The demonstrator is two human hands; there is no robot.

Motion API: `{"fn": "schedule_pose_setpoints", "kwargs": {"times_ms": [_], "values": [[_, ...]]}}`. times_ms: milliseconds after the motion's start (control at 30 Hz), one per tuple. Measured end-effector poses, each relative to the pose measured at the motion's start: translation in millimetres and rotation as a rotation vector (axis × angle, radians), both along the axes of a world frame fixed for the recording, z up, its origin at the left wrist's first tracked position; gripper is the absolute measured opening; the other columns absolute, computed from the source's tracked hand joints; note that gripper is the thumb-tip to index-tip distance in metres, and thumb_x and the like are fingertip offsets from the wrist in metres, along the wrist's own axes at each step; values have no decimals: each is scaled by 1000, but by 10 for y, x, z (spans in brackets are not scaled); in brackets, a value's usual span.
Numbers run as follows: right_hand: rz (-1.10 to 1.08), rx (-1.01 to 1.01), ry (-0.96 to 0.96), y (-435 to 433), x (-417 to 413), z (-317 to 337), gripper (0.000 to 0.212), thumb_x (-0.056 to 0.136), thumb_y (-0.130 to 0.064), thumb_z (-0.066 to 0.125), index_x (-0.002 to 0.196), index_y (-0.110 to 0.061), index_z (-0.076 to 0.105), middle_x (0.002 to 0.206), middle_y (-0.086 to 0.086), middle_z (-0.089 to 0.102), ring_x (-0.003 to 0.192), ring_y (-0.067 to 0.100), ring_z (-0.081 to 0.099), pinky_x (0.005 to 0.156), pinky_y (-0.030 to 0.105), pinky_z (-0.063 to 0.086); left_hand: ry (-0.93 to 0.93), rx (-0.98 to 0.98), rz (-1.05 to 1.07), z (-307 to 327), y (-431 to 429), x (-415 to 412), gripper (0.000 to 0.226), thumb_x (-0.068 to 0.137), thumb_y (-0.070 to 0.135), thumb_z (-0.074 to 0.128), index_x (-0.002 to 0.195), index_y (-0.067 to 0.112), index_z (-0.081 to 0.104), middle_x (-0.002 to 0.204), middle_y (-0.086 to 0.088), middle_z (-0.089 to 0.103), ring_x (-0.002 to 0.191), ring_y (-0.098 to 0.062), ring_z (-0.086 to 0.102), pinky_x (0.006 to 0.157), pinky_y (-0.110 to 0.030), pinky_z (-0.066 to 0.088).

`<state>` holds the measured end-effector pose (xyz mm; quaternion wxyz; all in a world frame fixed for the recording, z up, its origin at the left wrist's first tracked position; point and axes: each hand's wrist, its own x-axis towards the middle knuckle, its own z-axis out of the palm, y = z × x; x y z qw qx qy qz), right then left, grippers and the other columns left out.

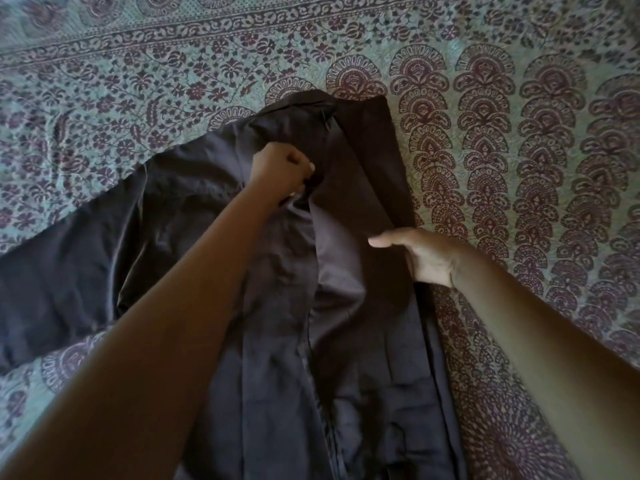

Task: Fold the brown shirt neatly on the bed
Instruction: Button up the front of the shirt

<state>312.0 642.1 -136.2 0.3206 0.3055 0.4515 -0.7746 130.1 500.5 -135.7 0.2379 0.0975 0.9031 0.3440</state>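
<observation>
Hands at work: we pinch the brown shirt, spread on the bed, below its collar with closed left hand fingers, right hand open, flattening the folded side.

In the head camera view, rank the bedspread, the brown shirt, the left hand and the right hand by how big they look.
1. bedspread, it fills the frame.
2. brown shirt.
3. and 4. right hand and left hand: too alike to rank; the right is spread open and nearer the camera, the left is a fist clutching fabric.
</observation>
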Motion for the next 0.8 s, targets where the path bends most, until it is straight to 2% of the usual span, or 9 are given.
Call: {"fn": "schedule_pose_setpoints", "kwargs": {"times_ms": [100,200,267,367,433,500,600,733,800], "values": [[-57,73,15,-72,-55,32,4,74,-14,63,75,-17,67,79,2,70,77,15,66,73,29,51,-279,16,-76,65,-67,-39,14,83,15,68,69,15,64,63,-6,59,39,-5,53,37,-10,40],[-119,39,-41,-145,34,6,17,81,-4,51,74,-13,63,71,4,66,65,16,64,64,26,54,-324,-52,-184,118,17,-24,19,82,19,70,67,9,63,40,8,53,29,-1,41,33,-8,31],[-119,13,-54,-144,120,-7,29,81,5,41,72,-11,64,65,5,65,55,15,63,54,22,54,-304,-89,-231,130,85,6,20,80,19,72,78,0,67,28,10,42,24,-2,33,32,-8,26],[-148,1,-81,-76,226,-6,37,79,10,36,83,-11,67,74,7,69,64,17,66,58,23,55,-356,-58,-190,129,155,48,22,78,23,73,81,3,67,36,6,42,31,-8,34,36,-12,25],[-246,-1,-97,-21,265,-21,31,80,4,39,86,-10,66,80,7,69,72,20,65,64,29,55,-453,0,-134,122,192,64,24,80,32,71,77,10,62,55,1,44,44,-11,33,44,-17,25],[-313,21,-108,4,273,-28,17,77,-11,52,86,-12,66,83,6,70,77,20,65,69,32,50,-510,15,-125,132,211,73,28,81,37,69,86,11,61,63,1,46,49,-10,33,45,-19,25],[-242,44,-73,-10,236,-28,25,69,-26,64,92,-15,69,88,4,73,83,19,68,75,32,51,-428,-47,-222,121,222,63,22,82,28,70,77,10,59,46,2,48,37,-8,36,39,-14,27],[-281,296,-18,-87,98,-19,14,86,-16,60,98,-12,66,82,4,70,76,16,66,64,25,54,-349,-107,-168,119,191,-73,23,88,22,63,69,11,56,60,-1,53,37,-8,50,38,-11,33],[-319,517,53,-100,45,-42,17,89,-16,58,103,-11,65,81,2,67,74,15,64,64,24,53,-321,-186,-230,123,173,-99,24,92,21,58,72,9,59,53,5,59,39,-5,58,40,-12,42]]}}
